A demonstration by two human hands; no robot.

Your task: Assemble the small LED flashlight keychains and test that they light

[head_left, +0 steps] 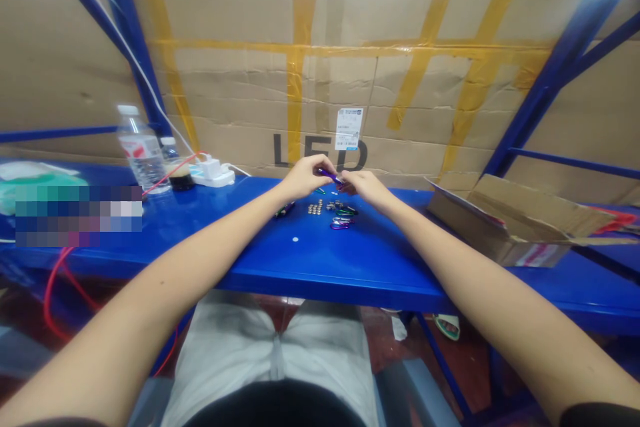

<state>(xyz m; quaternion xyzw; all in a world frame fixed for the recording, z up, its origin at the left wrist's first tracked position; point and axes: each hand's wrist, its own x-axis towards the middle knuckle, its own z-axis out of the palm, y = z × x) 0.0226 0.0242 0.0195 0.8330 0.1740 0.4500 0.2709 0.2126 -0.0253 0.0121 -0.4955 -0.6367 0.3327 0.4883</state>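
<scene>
- Left hand [310, 175]: fingers closed on the slim purple piece [328, 175], mid-frame. I'd pinch near its end so the rest stays accessible.
- Right hand [369, 188]: fingertips at the piece's right end; can't tell if they're clamped on it or only touching.
- Best bet: steady with your left, make small moves with your right.
- Work over the blue table [325, 257]; a dropped part should be easy to spot there.
- Mind your wrists: small metal parts [315, 208] and coloured loops [342, 221] lie just below your hands, centre frame; a bump could scatter them.
</scene>
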